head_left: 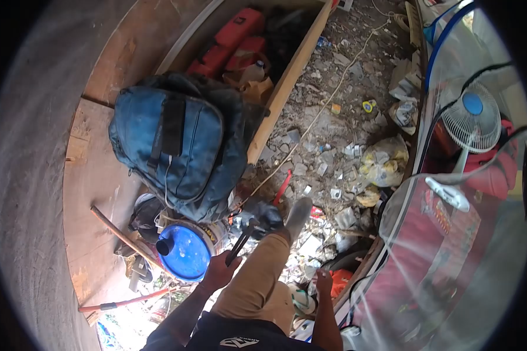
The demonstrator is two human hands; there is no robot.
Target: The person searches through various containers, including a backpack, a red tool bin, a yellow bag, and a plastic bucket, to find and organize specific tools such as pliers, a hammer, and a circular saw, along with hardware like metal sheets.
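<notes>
My left hand point(219, 270) is closed around a dark, long hand tool point(239, 245), whose exact kind I cannot make out. The tool points up and away, beside my leg in tan trousers point(249, 272). To the left of this hand stands a bucket with a blue lid point(185, 254). My right hand point(323, 282) hangs low on the other side of my legs, seen edge-on, near an orange-red item point(341, 281). Its fingers are mostly hidden, and nothing shows clearly in it.
A blue backpack point(170, 143) rests by a wooden box point(293, 76) holding red cases point(231, 44). Rubble and litter point(328, 134) cover the ground, with a rope point(319, 114) across it. Behind a sheer net at right are a white fan point(472, 117) and a pink mat point(404, 251).
</notes>
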